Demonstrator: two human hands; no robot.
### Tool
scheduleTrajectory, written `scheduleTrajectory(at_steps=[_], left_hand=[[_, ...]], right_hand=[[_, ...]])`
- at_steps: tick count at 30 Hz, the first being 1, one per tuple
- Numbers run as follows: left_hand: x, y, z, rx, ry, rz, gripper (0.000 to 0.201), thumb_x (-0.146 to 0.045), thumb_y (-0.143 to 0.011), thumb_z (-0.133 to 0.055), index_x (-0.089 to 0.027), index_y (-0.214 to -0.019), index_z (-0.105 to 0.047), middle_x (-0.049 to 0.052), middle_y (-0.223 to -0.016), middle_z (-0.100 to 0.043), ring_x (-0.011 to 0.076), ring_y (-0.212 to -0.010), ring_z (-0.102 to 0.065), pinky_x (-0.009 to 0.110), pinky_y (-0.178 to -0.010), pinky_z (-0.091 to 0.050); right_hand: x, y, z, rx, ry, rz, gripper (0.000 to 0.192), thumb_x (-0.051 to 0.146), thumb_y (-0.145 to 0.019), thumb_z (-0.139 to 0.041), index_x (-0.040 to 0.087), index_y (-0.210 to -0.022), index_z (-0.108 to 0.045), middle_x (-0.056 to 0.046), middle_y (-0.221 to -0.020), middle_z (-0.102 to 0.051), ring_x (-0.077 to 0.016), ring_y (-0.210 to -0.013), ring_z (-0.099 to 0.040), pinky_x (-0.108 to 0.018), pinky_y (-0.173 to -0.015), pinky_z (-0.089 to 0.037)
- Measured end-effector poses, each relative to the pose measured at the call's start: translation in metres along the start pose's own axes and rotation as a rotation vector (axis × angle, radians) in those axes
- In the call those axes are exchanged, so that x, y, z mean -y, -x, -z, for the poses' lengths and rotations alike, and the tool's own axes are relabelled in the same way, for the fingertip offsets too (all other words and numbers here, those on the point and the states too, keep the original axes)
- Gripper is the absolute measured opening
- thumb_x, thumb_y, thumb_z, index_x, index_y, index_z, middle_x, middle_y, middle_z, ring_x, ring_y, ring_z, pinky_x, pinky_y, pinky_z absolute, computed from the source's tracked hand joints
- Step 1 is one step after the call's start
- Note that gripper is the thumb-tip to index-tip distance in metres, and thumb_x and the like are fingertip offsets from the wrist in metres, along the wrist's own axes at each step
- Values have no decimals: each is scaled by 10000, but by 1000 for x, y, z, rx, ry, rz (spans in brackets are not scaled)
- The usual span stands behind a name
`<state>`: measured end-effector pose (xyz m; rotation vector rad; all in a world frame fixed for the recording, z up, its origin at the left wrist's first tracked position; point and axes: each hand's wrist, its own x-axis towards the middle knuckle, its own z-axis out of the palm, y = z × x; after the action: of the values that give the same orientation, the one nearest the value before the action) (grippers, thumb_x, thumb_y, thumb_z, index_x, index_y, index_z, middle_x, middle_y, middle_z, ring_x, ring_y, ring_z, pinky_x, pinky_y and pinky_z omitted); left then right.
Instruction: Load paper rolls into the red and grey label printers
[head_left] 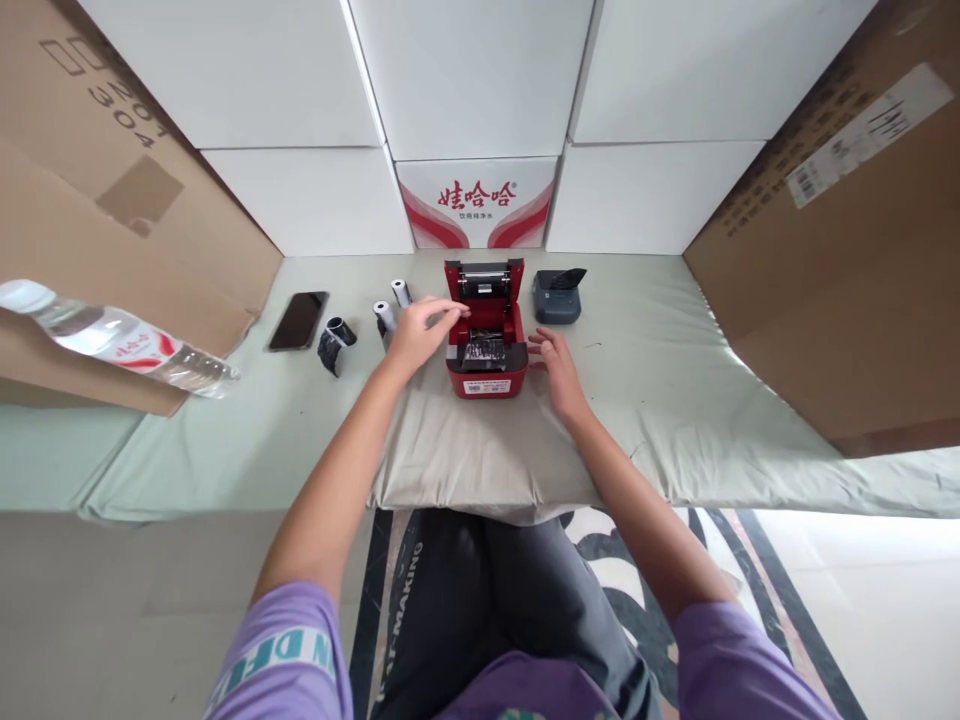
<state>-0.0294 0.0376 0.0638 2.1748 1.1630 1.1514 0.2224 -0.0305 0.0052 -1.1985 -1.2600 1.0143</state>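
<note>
Cloth (660,380) bears the red printer (487,313) between brown cartons (847,300).

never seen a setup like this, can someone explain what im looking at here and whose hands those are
There is no robot here: these are a person's own bare hands. The one picture comes from a camera on that person's head, looking forward and down, so their arms and lap show too.

In the middle of the cloth-covered table sits a small red machine with its lid up, perhaps a label printer. The left hand has its fingers at the machine's open left side; whether they pinch anything is too small to tell. The right hand is open beside its right side.

Around it lie a phone, a black roll, two pale rolls and a dark device.
</note>
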Motion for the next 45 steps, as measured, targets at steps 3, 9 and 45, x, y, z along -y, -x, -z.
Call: scheduleTrajectory(at_steps=[3,9,45], left_hand=[[4,30,-7,-119,45,-86,360,-462,-975,-529,-241,-974,-814,70,-1006,-806,268,-1011,-670,458,-1005,-475],[-4,51,-20,-33,7,-128,399,-502,-950,-518,-283,-1068,-830,67,-1098,-806,328,-1128,-620,551,-1112,-352],[22,38,-56,-211,771,451,546,-384,-790,-586,-286,-1327,-563,62,-1446,-625,264,-1370,-572,376,-1047,-518]], right_hand=[[13,-30,7,30,-17,-22,725,842,-888,-460,334,-1402,-515,-102,-1488,-586,-304,-1331,-602,-538,-1093,-523],[13,-88,-17,60,-15,89,794,875,-885,-416,359,-1486,-475,-45,-1603,-502,-300,-1494,-466,-575,-1177,-460],[-16,-79,-14,287,-127,54,788,426,-737,-621,317,-1499,-451,-37,-1488,-620,-312,-1397,-571,-573,-1181,-481]])
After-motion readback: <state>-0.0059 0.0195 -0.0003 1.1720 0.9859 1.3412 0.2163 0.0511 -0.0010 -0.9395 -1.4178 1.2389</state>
